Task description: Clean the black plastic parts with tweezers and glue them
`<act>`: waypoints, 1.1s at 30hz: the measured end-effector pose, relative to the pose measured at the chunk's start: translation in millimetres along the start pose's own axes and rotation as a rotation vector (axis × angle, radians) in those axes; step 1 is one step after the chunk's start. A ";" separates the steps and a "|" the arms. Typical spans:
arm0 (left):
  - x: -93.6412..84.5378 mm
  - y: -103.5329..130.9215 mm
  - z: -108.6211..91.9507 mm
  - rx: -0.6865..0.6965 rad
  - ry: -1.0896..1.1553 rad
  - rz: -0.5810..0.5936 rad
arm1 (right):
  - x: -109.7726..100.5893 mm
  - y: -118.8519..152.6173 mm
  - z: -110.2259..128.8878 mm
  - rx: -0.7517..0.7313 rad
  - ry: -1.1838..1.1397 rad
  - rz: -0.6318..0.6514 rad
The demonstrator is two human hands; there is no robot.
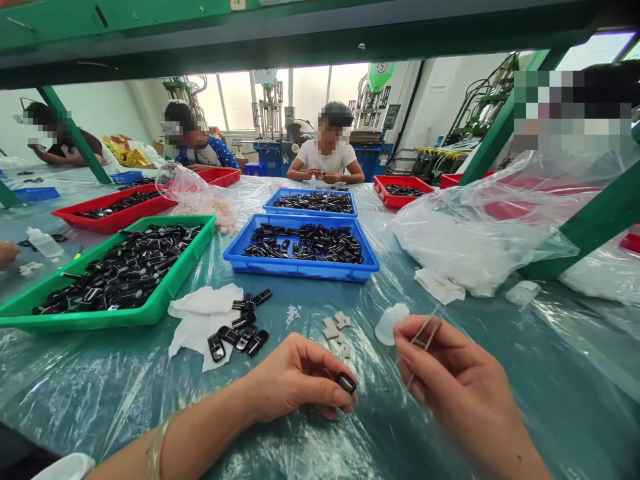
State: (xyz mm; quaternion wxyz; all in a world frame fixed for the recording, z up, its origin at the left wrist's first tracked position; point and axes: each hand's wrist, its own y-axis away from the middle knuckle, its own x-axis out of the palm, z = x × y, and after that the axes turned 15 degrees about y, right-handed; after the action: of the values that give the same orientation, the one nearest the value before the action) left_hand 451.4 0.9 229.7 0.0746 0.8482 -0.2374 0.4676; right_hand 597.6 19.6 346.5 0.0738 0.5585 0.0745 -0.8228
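Note:
My left hand (305,380) pinches a small black part (346,383) between thumb and fingertips, above the film-covered table. To its right, my right hand (445,373) holds thin metal tweezers (425,333), apart from the black part. A translucent white bottle (391,324) stands just behind my right fingers. Several pale, flat pieces (331,328) lie beyond my left fingertips, beside a small scatter of white bits (293,313). Several glossy black parts (245,339) rest on and beside a white cloth (200,319), behind my left wrist.
A green tray (165,303) of black parts is at left. Two blue trays (300,268) stand at centre, with red trays (115,223) farther off. Plastic bags (480,233) lie at right near green frame bars (595,227). Several people sit around the table.

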 end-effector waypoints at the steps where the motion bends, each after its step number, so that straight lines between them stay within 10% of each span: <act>1: -0.5 0.0 0.3 0.000 -0.004 0.004 | 0.3 0.6 -0.4 -0.022 -0.021 0.032; 24: -2.1 2.3 0.8 -0.028 -0.032 0.059 | -6.3 33.1 50.3 0.193 -0.028 0.329; 33: -1.2 2.7 -0.3 -0.030 -0.039 0.085 | 6.3 29.1 31.5 0.139 -0.045 0.265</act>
State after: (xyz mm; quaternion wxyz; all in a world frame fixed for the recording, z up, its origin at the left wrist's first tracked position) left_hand 449.3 -1.0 228.6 0.0626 0.8450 -0.2815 0.4503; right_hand 572.7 -15.6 351.0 0.1444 0.5486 -0.0587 -0.8214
